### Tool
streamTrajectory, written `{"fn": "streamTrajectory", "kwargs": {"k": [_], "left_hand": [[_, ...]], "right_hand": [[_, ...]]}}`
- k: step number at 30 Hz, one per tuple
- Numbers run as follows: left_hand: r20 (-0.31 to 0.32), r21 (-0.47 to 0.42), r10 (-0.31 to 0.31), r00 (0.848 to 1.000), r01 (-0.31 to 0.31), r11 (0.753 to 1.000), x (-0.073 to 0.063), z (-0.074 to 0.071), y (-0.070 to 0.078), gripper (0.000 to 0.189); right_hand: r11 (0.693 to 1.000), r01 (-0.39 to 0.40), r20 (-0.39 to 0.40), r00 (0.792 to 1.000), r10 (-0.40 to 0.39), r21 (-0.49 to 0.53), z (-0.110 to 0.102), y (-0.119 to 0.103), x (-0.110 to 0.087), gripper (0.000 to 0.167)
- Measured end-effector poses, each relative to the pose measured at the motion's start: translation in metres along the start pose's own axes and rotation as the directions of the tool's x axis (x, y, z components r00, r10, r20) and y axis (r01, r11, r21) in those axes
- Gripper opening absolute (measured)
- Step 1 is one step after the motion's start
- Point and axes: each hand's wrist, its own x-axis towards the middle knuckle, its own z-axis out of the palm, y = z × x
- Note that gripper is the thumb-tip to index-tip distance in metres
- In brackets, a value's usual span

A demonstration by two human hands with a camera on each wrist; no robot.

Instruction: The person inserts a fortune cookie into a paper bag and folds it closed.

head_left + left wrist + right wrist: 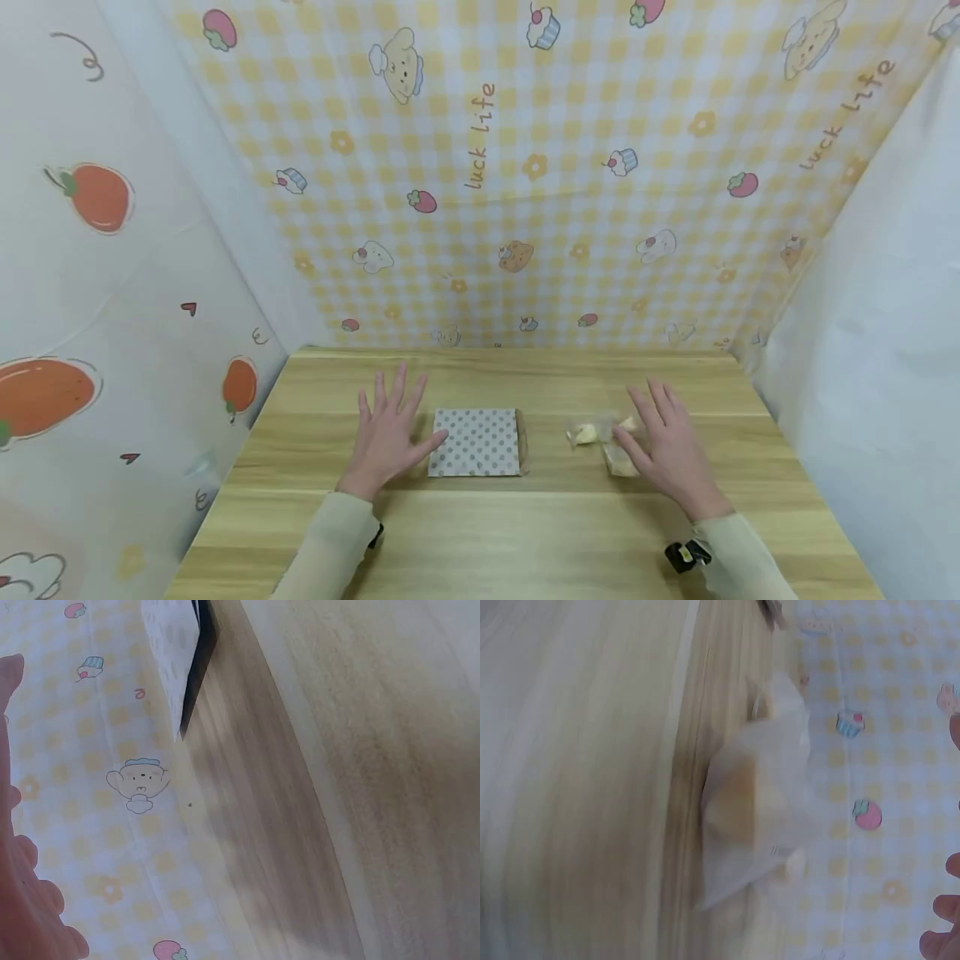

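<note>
My left hand is spread open with its thumb tip at the left edge of a flat, white, grey-dotted paper packet. A strip of brown shows along the packet's right side. On the right, my right hand has its fingers extended and holds nothing. By its thumb lie several small translucent wrapped pieces with pale yellow contents, partly hidden by the hand. The right wrist view shows one translucent wrapper up close, blurred. In the left wrist view, the dotted packet appears at the top.
Both arms reach over a light wood-grain table. A yellow checked cloth with cartoon prints hangs behind its back edge. White cloth hangs at the right, and a fruit-printed white sheet at the left.
</note>
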Motion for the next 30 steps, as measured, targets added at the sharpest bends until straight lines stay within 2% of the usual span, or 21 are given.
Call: {"fn": "streamTrajectory", "kwargs": {"k": [6, 11, 14, 17, 23, 30], "left_hand": [[-0.019, 0.002, 0.014, 1.0, -0.014, 1.0, 0.003, -0.001, -0.001, 0.1], [-0.023, 0.011, 0.018, 1.0, -0.017, 1.0, 0.001, -0.002, -0.003, 0.102], [-0.006, -0.008, 0.018, 1.0, -0.018, 1.0, -0.002, -0.002, -0.002, 0.102], [0.003, -0.012, 0.015, 1.0, -0.015, 1.0, -0.003, 0.001, 0.0, 0.101], [0.056, -0.04, 0.014, 0.998, -0.012, 0.999, -0.003, 0.01, 0.008, 0.103], [0.089, -0.026, 0.045, 0.995, -0.043, 0.999, 0.002, 0.022, 0.024, 0.101]], "right_hand": [[0.997, 0.081, -0.025, 0.996, -0.081, 0.0, 0.008, -0.013, 0.014, 0.07], [0.991, 0.136, -0.022, 0.99, -0.136, 0.0, 0.019, -0.023, 0.021, 0.071], [0.989, 0.149, 0.017, 0.989, -0.149, 0.011, 0.027, -0.031, 0.025, 0.072], [0.989, 0.145, 0.089, 0.985, -0.147, 0.031, 0.036, -0.038, 0.028, 0.074], [0.982, 0.176, 0.209, 0.96, -0.188, 0.072, 0.061, -0.053, 0.03, 0.073], [0.955, 0.286, 0.224, 0.928, -0.298, 0.083, 0.092, -0.063, 0.03, 0.07]]}}
